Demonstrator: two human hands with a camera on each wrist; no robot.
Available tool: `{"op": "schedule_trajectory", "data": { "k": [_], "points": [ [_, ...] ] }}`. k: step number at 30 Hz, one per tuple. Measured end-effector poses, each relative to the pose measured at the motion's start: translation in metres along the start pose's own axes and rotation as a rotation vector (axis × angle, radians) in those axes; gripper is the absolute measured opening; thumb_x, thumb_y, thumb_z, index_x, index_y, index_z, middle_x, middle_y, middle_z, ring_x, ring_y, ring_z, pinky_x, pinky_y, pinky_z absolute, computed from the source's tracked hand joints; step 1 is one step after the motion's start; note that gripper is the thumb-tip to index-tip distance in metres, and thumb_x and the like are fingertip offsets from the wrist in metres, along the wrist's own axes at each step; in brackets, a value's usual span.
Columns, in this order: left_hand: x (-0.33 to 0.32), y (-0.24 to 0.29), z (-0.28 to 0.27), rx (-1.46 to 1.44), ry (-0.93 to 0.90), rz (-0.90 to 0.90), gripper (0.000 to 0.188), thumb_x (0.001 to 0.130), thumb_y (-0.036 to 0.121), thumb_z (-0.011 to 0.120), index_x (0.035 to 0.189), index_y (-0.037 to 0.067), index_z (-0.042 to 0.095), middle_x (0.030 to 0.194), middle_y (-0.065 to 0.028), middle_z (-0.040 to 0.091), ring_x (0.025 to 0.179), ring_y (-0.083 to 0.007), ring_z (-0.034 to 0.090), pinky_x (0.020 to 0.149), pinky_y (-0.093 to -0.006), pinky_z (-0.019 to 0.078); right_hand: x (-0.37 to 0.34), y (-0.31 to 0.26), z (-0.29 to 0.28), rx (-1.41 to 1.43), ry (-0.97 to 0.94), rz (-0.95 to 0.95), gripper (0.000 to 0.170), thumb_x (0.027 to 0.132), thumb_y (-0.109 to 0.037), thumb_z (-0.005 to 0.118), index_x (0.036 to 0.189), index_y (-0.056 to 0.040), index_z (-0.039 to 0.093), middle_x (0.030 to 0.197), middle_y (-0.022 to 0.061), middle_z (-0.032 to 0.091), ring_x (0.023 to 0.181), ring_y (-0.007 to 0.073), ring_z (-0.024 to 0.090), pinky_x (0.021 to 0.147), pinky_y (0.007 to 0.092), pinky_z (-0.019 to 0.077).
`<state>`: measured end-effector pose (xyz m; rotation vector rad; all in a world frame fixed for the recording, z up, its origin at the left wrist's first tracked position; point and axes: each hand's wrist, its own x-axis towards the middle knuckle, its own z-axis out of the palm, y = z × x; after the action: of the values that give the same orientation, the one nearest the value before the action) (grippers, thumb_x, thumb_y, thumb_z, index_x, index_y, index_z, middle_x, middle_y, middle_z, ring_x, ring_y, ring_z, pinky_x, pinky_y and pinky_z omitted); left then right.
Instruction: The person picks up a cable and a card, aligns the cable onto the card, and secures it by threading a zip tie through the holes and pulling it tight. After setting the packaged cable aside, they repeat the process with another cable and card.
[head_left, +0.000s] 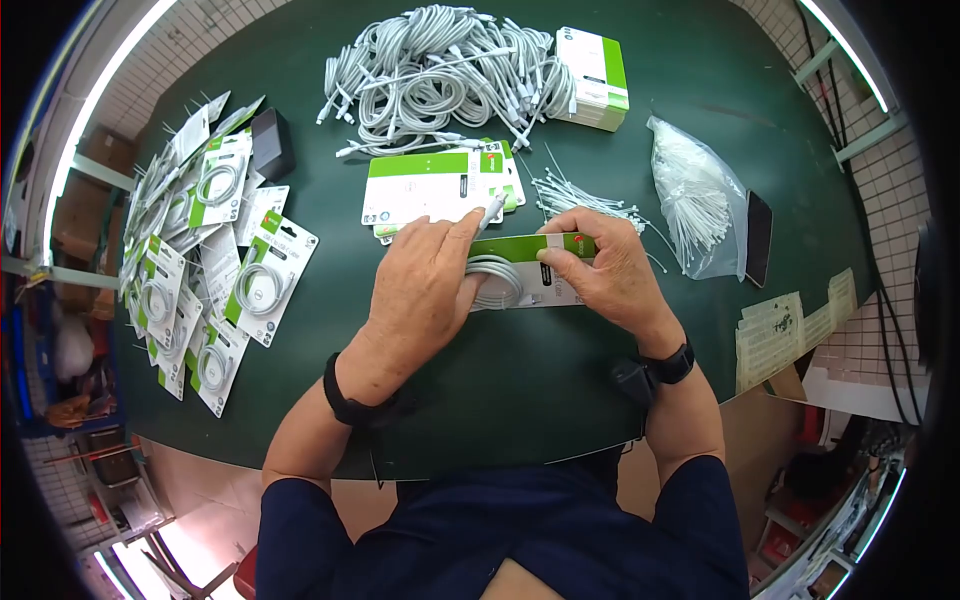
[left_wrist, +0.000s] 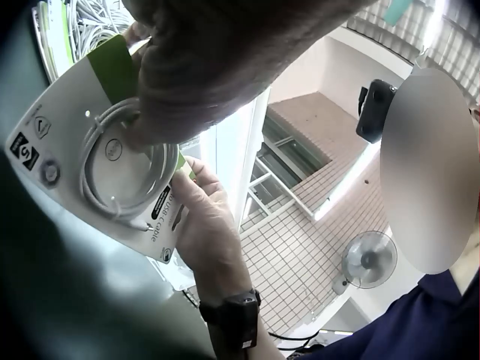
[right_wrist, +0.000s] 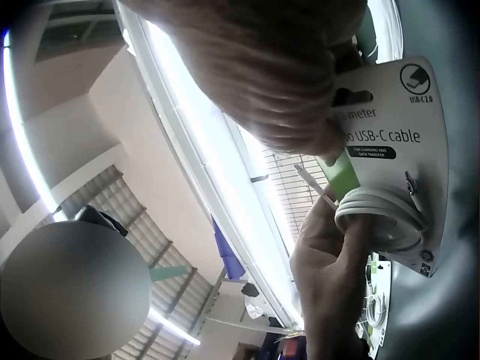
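In the head view a white and green card (head_left: 560, 292) printed for a USB-C cable is held low over the table. Against it lies a coiled white USB-C cable (head_left: 499, 281). My left hand (head_left: 420, 278) pinches the coil to the card, its thumb inside the loop in the right wrist view. One cable plug (right_wrist: 309, 181) sticks out past that hand. With thumb and fingers, my right hand (head_left: 615, 272) grips the card's other end, near the hanging slot. A second plug (right_wrist: 414, 192) lies against the card's printed face. More cards (head_left: 415, 190) lie stacked just beyond the hands.
Loose white cables (head_left: 440, 80) are heaped at the back, next to a card stack (head_left: 590, 80). White zip ties (head_left: 580, 197) lie beyond my right hand, near a bag of ties (head_left: 695, 200) and a phone (head_left: 759, 240). Carded cables (head_left: 262, 280) pile up at left by a black box (head_left: 271, 145).
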<state>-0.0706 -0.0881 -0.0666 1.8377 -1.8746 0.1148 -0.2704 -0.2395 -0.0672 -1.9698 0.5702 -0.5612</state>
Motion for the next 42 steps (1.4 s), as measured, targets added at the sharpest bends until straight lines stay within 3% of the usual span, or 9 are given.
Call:
{"op": "schedule_trajectory", "data": {
  "k": [2, 3, 5, 6, 9, 13, 18, 22, 42],
  "points": [
    [-0.006, -0.001, 0.008, -0.075, -0.021, -0.028, 0.065, 0.080, 0.007, 0.079, 0.142, 0.002, 0.058, 0.098, -0.0088, 0.063, 0.090, -0.0274, 0.065, 0.082, -0.0415, 0.0545, 0.000, 0.000, 0.002, -0.007, -0.002, -0.002, 0.020, 0.090, -0.005, 0.078, 0.109, -0.0005, 0.074, 0.098, 0.0090, 0.074, 0.087, 0.0139, 0.071, 0.078, 0.0285, 0.0578],
    [-0.008, -0.001, 0.010, -0.080, -0.023, -0.031, 0.065, 0.080, 0.007, 0.079, 0.142, 0.002, 0.058, 0.098, -0.0088, 0.063, 0.090, -0.0274, 0.065, 0.082, -0.0415, 0.0545, 0.001, -0.002, 0.004, -0.031, 0.064, -0.091, 0.021, 0.088, -0.005, 0.080, 0.108, -0.0015, 0.075, 0.099, 0.0091, 0.074, 0.088, 0.0155, 0.071, 0.077, 0.0293, 0.0577],
    [-0.010, 0.000, 0.013, -0.009, 0.018, 0.030, 0.058, 0.082, 0.004, 0.074, 0.139, 0.004, 0.062, 0.093, -0.0066, 0.060, 0.080, -0.0250, 0.063, 0.070, -0.0391, 0.0525, 0.003, -0.006, 0.010, -0.080, 0.190, -0.270, 0.024, 0.085, -0.006, 0.084, 0.108, -0.0034, 0.076, 0.100, 0.0091, 0.074, 0.089, 0.0187, 0.071, 0.077, 0.0310, 0.0575],
    [-0.012, 0.001, 0.015, 0.026, 0.040, 0.059, 0.056, 0.083, 0.002, 0.071, 0.138, 0.004, 0.064, 0.090, -0.0056, 0.059, 0.076, -0.0238, 0.062, 0.064, -0.0380, 0.0515, 0.004, -0.006, 0.012, -0.084, 0.182, -0.268, 0.024, 0.085, -0.006, 0.084, 0.108, -0.0034, 0.076, 0.100, 0.0091, 0.074, 0.089, 0.0187, 0.071, 0.077, 0.0310, 0.0575],
    [-0.010, 0.002, 0.018, 0.027, 0.104, 0.076, 0.054, 0.083, 0.002, 0.069, 0.137, 0.006, 0.066, 0.088, -0.0052, 0.059, 0.074, -0.0230, 0.061, 0.063, -0.0381, 0.0510, 0.004, -0.006, 0.016, -0.263, 0.223, -0.532, 0.028, 0.079, -0.006, 0.088, 0.104, -0.0066, 0.077, 0.101, 0.0085, 0.073, 0.091, 0.0229, 0.069, 0.075, 0.0334, 0.0562],
    [-0.010, 0.003, 0.017, -0.003, 0.170, 0.115, 0.050, 0.081, 0.001, 0.070, 0.130, 0.006, 0.069, 0.089, -0.0058, 0.061, 0.074, -0.0232, 0.063, 0.064, -0.0382, 0.0521, 0.005, 0.009, 0.022, -0.277, 0.240, -0.569, 0.028, 0.075, -0.006, 0.090, 0.100, -0.0085, 0.077, 0.101, 0.0078, 0.073, 0.089, 0.0244, 0.066, 0.073, 0.0343, 0.0544],
    [-0.010, 0.002, 0.016, -0.222, 0.243, 0.104, 0.041, 0.076, -0.003, 0.073, 0.116, 0.005, 0.070, 0.094, -0.0075, 0.068, 0.080, -0.0248, 0.068, 0.069, -0.0376, 0.0557, 0.005, 0.014, 0.025, -0.245, 0.238, -0.536, 0.027, 0.073, -0.003, 0.090, 0.096, -0.0078, 0.076, 0.100, 0.0069, 0.073, 0.088, 0.0231, 0.066, 0.073, 0.0338, 0.0542],
    [-0.010, -0.002, 0.012, -0.239, 0.219, 0.138, 0.035, 0.074, -0.005, 0.075, 0.107, 0.004, 0.069, 0.101, -0.0096, 0.072, 0.084, -0.0268, 0.072, 0.072, -0.0371, 0.0584, 0.005, 0.013, 0.025, -0.256, 0.239, -0.542, 0.028, 0.070, -0.001, 0.091, 0.094, -0.0073, 0.076, 0.097, 0.0067, 0.072, 0.087, 0.0230, 0.066, 0.073, 0.0336, 0.0541],
    [-0.013, -0.006, 0.023, -0.154, 0.270, 0.244, 0.024, 0.078, -0.003, 0.074, 0.101, 0.000, 0.067, 0.098, -0.0110, 0.068, 0.077, -0.0249, 0.069, 0.067, -0.0359, 0.0578, 0.004, 0.008, 0.017, -0.274, 0.178, -0.522, 0.031, 0.066, 0.001, 0.092, 0.091, -0.0064, 0.076, 0.094, 0.0064, 0.071, 0.084, 0.0223, 0.066, 0.069, 0.0328, 0.0548]
  ]
}}
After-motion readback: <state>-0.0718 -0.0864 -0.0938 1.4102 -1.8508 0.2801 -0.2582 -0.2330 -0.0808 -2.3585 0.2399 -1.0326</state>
